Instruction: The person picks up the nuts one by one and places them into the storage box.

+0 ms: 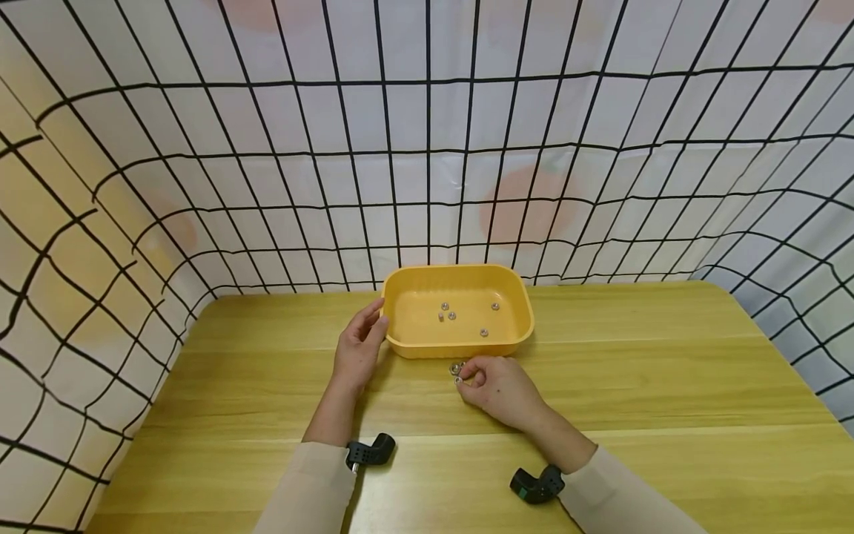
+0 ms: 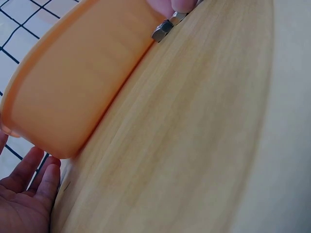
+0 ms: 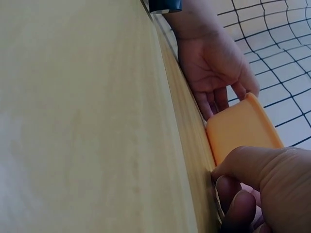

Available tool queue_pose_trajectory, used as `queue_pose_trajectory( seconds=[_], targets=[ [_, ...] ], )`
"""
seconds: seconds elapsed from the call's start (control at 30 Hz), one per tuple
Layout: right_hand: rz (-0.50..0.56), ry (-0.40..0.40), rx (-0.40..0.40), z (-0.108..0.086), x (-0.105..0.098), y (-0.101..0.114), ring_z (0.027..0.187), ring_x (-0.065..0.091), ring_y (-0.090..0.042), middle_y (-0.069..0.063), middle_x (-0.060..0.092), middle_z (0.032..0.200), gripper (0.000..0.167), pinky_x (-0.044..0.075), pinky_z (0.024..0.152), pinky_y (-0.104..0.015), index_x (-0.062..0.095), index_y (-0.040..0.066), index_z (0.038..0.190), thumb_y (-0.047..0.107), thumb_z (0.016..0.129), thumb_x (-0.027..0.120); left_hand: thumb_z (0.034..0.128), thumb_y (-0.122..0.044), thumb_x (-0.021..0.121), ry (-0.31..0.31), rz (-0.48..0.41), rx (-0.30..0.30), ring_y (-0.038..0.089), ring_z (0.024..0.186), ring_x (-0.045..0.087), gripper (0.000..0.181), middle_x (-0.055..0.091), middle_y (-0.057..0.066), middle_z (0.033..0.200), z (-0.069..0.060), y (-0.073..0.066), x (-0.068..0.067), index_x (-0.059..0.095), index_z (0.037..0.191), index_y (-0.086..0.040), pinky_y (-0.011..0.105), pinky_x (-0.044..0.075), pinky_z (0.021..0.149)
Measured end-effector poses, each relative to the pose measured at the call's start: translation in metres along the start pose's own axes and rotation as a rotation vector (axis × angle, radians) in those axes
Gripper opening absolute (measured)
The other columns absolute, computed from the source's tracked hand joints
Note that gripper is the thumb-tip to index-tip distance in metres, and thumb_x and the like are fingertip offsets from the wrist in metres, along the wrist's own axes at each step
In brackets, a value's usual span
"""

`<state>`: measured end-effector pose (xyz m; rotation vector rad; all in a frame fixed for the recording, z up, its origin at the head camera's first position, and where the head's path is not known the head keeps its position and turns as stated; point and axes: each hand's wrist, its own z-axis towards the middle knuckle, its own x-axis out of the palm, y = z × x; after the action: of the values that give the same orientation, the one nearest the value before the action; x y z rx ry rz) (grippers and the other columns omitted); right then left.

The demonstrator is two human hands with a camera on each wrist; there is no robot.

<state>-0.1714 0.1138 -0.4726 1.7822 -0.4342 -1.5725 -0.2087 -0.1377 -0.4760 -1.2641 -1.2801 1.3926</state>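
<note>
A yellow plastic tray (image 1: 457, 350) stands on the table with several small metal nuts (image 1: 451, 316) scattered on its floor. My left hand (image 1: 356, 356) is at the tray's left end, its loosely extended fingers touching the outer wall near the rim. In front of the tray my right hand (image 1: 503, 389) pinches a small nut (image 1: 458, 380) between thumb and forefinger, low over the tabletop. Beside those fingertips a larger nut (image 1: 455, 368) lies on the table, and another is partly covered by the hand. The right wrist view hides the nuts behind the fingers.
A wooden tabletop (image 1: 267, 415) spreads around the tray and both forearms. Behind it and along both sides hangs a black grid net (image 1: 427, 153) before a pale backdrop. Each wrist bears a black camera (image 1: 537, 486).
</note>
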Motion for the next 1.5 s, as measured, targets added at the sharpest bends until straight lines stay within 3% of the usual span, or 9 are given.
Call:
queue_pose_trajectory(
  seconds=[0.37, 0.77, 0.93, 1.13, 1.5],
  targets=[
    [-0.026, -0.005, -0.063, 0.000, 0.001, 0.000, 0.055, 0.052, -0.002, 0.012, 0.061, 0.065, 0.005, 0.044, 0.054, -0.020, 0.072, 0.016, 0.087, 0.019, 0.087, 0.078, 0.1039, -0.032, 0.060, -0.011, -0.006, -0.004, 0.027, 0.133, 0.056, 0.040, 0.060, 0.012, 0.143, 0.001, 0.000, 0.000, 0.060, 0.143, -0.027, 0.046, 0.047, 0.112],
    [0.021, 0.007, -0.054, -0.003, -0.008, 0.007, 0.054, 0.053, -0.005, 0.012, 0.060, 0.063, 0.007, 0.043, 0.053, -0.020, 0.073, 0.017, 0.088, 0.019, 0.087, 0.079, 0.1043, -0.031, 0.060, -0.001, -0.024, -0.006, 0.028, 0.136, 0.053, 0.041, 0.057, 0.014, 0.146, 0.001, -0.001, 0.000, 0.059, 0.145, -0.025, 0.048, 0.045, 0.114],
    [0.031, -0.007, -0.044, -0.005, -0.019, 0.015, 0.055, 0.053, -0.007, 0.010, 0.060, 0.064, 0.006, 0.043, 0.054, -0.020, 0.073, 0.017, 0.088, 0.018, 0.087, 0.079, 0.1039, -0.031, 0.060, -0.006, -0.027, -0.009, 0.027, 0.134, 0.055, 0.039, 0.059, 0.012, 0.144, 0.000, -0.002, 0.001, 0.060, 0.143, -0.027, 0.046, 0.046, 0.113],
    [0.072, -0.007, 0.023, -0.006, -0.037, 0.023, 0.056, 0.050, -0.010, 0.005, 0.060, 0.068, 0.006, 0.040, 0.051, -0.021, 0.073, 0.018, 0.091, 0.018, 0.088, 0.078, 0.1038, -0.031, 0.060, -0.004, -0.014, -0.014, 0.027, 0.135, 0.055, 0.040, 0.059, 0.011, 0.144, 0.001, -0.002, 0.001, 0.059, 0.143, -0.028, 0.046, 0.046, 0.113],
    [0.057, -0.083, -0.017, 0.012, -0.068, 0.021, 0.055, 0.052, -0.014, 0.004, 0.064, 0.068, 0.011, 0.041, 0.049, -0.023, 0.073, 0.014, 0.098, 0.023, 0.091, 0.076, 0.1041, -0.031, 0.060, 0.002, -0.018, -0.019, 0.026, 0.136, 0.053, 0.039, 0.058, 0.010, 0.146, 0.001, -0.002, 0.000, 0.059, 0.143, -0.029, 0.045, 0.046, 0.113]
  ],
)
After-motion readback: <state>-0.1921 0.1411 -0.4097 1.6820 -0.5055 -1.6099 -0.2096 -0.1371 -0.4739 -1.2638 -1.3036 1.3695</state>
